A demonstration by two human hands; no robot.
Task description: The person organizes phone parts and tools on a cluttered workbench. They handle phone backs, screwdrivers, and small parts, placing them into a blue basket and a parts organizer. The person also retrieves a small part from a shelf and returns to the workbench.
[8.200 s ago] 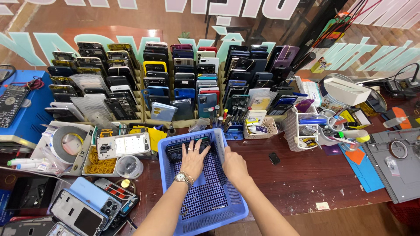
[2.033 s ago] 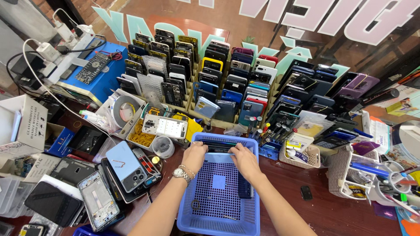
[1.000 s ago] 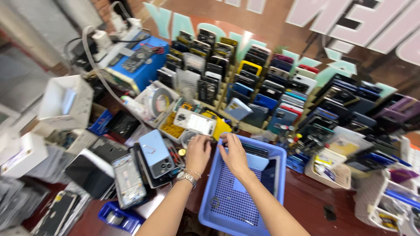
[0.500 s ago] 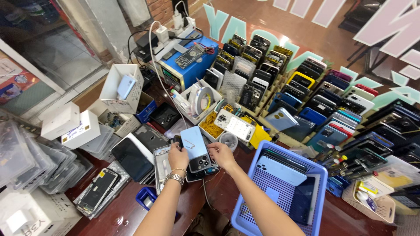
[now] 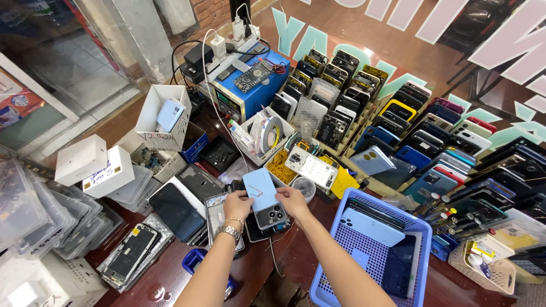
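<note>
Both my hands are on a light blue phone back cover [image 5: 263,196] with a dark camera block, which lies on top of a pile of phones left of the basket. My left hand [image 5: 237,205], with a bracelet watch on the wrist, grips its left edge. My right hand [image 5: 291,200] holds its right edge. The blue plastic basket [image 5: 341,273] stands to the right of my arms and holds a light blue phone back [image 5: 372,227] and a dark phone [image 5: 398,266].
A wooden rack of many upright phone backs [image 5: 409,136] fills the far right. A blue power supply [image 5: 247,85], tape rolls [image 5: 267,133], white boxes [image 5: 96,167], clear plastic trays [image 5: 45,222] and loose phone screens [image 5: 177,211] crowd the left.
My hands have left the blue basket and moved left to the pile of phones, taking hold of the light blue back cover. My view has swung left.
</note>
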